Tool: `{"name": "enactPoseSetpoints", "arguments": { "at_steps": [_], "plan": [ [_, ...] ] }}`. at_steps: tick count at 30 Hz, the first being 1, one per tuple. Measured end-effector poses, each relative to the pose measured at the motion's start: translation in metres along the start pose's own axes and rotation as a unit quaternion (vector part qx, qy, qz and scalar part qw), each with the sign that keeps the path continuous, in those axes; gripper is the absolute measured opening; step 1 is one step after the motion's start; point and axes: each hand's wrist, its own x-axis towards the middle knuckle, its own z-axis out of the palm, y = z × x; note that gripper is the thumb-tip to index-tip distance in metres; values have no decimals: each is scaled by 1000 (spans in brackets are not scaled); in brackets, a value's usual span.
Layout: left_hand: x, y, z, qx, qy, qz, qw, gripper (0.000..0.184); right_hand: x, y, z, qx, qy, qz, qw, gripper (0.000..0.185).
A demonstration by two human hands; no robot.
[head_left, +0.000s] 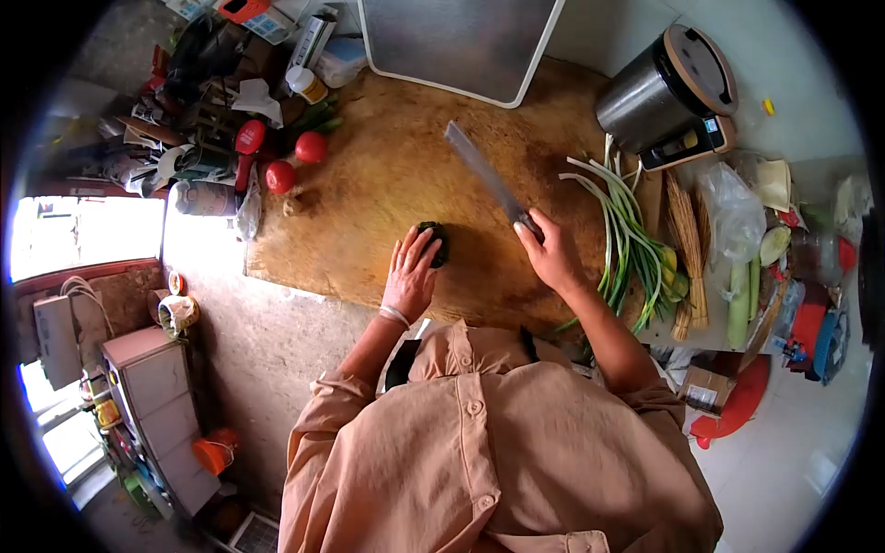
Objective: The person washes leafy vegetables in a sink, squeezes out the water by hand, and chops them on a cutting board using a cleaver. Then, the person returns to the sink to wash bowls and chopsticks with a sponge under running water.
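Note:
My left hand (412,276) rests with its fingers over a dark green, rounded vegetable (441,249), holding it against the wooden board (369,184). The fingers hide much of the vegetable, so its exact kind is unclear. In my right hand (555,253) a kitchen knife (486,172) is gripped by the handle. Its long blade points away from me and to the left, apart from the vegetable.
Two tomatoes (280,176) and a piece of ginger (292,205) lie at the board's left. Spring onions (627,226) spread along its right side, near a straw brush (687,249). A steel appliance (636,103) stands back right; a white-framed panel (456,46) stands behind.

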Motion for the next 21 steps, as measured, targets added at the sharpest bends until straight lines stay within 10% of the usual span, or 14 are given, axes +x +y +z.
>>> {"name": "enactPoseSetpoints", "arguments": {
  "at_steps": [19,21],
  "plan": [
    [23,-7,26,-272,188,-198,923,33,-28,-51,38,-157,50,-131,978,18],
    [20,-7,28,-253,183,-194,930,33,-25,-32,55,-142,-60,-61,986,22]
  ]
}}
